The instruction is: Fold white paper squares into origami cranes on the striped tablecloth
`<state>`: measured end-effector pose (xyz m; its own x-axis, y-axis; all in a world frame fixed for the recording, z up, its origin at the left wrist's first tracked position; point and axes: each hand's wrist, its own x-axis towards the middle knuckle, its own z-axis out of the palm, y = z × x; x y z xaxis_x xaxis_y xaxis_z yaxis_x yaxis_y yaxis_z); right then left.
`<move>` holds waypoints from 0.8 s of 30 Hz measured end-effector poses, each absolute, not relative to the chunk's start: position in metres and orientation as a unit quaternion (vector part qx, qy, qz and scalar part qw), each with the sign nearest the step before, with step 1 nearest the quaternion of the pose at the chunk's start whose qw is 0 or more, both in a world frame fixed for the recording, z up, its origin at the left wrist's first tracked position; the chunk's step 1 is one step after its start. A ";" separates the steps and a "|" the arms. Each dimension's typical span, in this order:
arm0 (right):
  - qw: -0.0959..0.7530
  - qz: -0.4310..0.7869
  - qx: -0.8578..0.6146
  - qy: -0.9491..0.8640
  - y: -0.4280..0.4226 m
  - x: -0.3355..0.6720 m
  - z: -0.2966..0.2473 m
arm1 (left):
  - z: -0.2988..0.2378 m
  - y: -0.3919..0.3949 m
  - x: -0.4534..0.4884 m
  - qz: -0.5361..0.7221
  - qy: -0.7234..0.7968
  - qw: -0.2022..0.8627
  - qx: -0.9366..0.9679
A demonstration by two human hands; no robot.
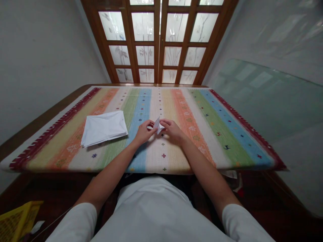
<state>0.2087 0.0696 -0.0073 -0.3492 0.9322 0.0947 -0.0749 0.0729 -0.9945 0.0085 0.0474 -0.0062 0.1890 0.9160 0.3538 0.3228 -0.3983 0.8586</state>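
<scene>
**Head view: folded paper piece point(157, 126) pinched two-handed above the cloth**

Item is white, with a narrow pointed fold standing tilted upward, and sits near the middle of a striped woven cloth point(202, 148). Assessed as very light and thin: stiff only along its creases, soft elsewhere, easily crushed or bent. Hold is best taken lightly at the thicker folded base, not the tip.

Left hand point(144, 132) is curled, its fingertips closed on the near side of the item. Right hand point(173, 131) is partly closed, its fingers point(164, 123) meeting the opposite side. Hands are close together, with the paper between them; whether they touch each other cannot be confirmed.

Loose white paper sheaf point(103, 128) lies on the cloth, just beyond the left hand. Cloth covers a wooden table point(50, 124); frosted-glass doors point(158, 43) stand behind it.
</scene>
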 end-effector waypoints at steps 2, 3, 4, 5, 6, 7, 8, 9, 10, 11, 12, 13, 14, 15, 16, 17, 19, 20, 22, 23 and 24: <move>0.422 0.581 -0.338 -0.608 0.067 0.211 -0.006 | -0.008 0.046 0.006 0.461 0.442 0.343 0.689; 0.417 0.573 -0.330 -0.624 0.066 0.212 -0.004 | -0.008 0.046 0.006 0.460 0.441 0.346 0.689; 0.414 0.563 -0.325 -0.637 0.065 0.213 -0.003 | -0.008 0.046 0.005 0.460 0.440 0.346 0.690; 0.413 0.555 -0.323 -0.646 0.065 0.213 -0.002 | -0.007 0.046 0.005 0.459 0.439 0.346 0.691; 0.412 0.552 -0.323 -0.649 0.066 0.214 -0.002 | -0.007 0.047 0.005 0.459 0.439 0.347 0.690; 0.410 0.555 -0.325 -0.647 0.066 0.214 -0.002 | -0.006 0.047 0.005 0.459 0.438 0.351 0.689; 0.410 0.562 -0.330 -0.638 0.067 0.214 -0.002 | -0.006 0.048 0.005 0.459 0.437 0.355 0.687; 0.413 0.571 -0.334 -0.626 0.068 0.213 -0.003 | -0.006 0.048 0.004 0.459 0.435 0.359 0.686; 0.420 0.578 -0.341 -0.611 0.070 0.213 -0.004 | -0.006 0.048 0.004 0.461 0.434 0.360 0.686; 0.430 0.579 -0.348 -0.599 0.071 0.213 -0.005 | -0.006 0.048 0.003 0.463 0.431 0.359 0.687; 0.441 0.573 -0.357 -0.592 0.072 0.212 -0.006 | -0.006 0.048 0.003 0.466 0.428 0.355 0.688; 0.451 0.560 -0.366 -0.590 0.073 0.212 -0.006 | -0.006 0.048 0.002 0.470 0.425 0.349 0.691; 0.458 0.545 -0.376 -0.593 0.074 0.212 -0.006 | -0.007 0.048 0.002 0.473 0.422 0.341 0.694; 0.462 0.531 -0.384 -0.597 0.074 0.211 -0.006 | -0.007 0.048 0.001 0.474 0.421 0.334 0.697; 0.464 0.522 -0.391 -0.599 0.074 0.211 -0.006 | -0.007 0.048 0.001 0.473 0.421 0.328 0.701; 0.465 0.518 -0.396 -0.598 0.073 0.210 -0.005 | -0.007 0.048 0.001 0.468 0.422 0.326 0.705; 0.471 0.517 -0.404 -0.589 0.072 0.209 -0.003 | -0.006 0.048 0.002 0.456 0.426 0.332 0.707; 0.476 0.518 -0.406 -0.583 0.072 0.209 -0.002 | -0.006 0.048 0.002 0.452 0.426 0.339 0.707; 0.486 0.525 -0.408 -0.567 0.071 0.209 0.000 | -0.005 0.048 0.002 0.449 0.428 0.351 0.702; 0.489 0.532 -0.409 -0.558 0.071 0.209 0.001 | -0.004 0.048 0.002 0.450 0.429 0.354 0.699; 0.489 0.542 -0.410 -0.547 0.070 0.209 0.002 | -0.004 0.048 0.002 0.452 0.430 0.353 0.697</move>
<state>0.2094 0.0704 0.0017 -0.1847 0.9786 0.0904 -0.0818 0.0764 -0.9937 0.0024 0.0483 -0.0035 0.2208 0.9193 0.3257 0.2805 -0.3797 0.8816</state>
